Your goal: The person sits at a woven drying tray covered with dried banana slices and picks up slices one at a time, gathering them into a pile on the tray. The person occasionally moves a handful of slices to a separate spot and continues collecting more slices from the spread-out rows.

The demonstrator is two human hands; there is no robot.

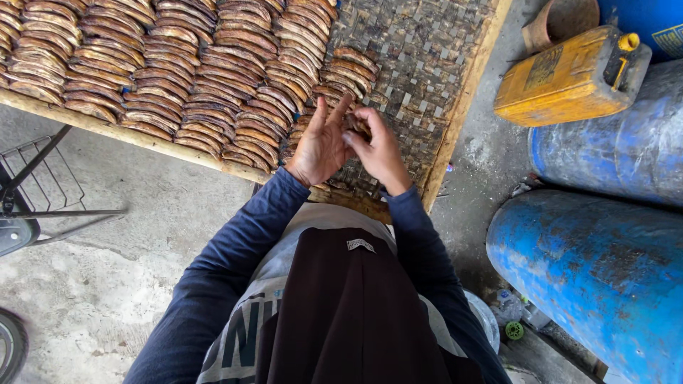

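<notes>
Fingers (359, 122) round brown slice (358, 126), yellow can (569, 75) rt.

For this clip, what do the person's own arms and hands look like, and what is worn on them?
Both arms are covered by long dark navy sleeves ending at the wrists. The left hand and right hand are bare: no gloves, rings, watch or bands visible. No markings show on either sleeve.

Rough woven bamboo tray (420, 78), rusty painted metal drums (605, 270)
</notes>
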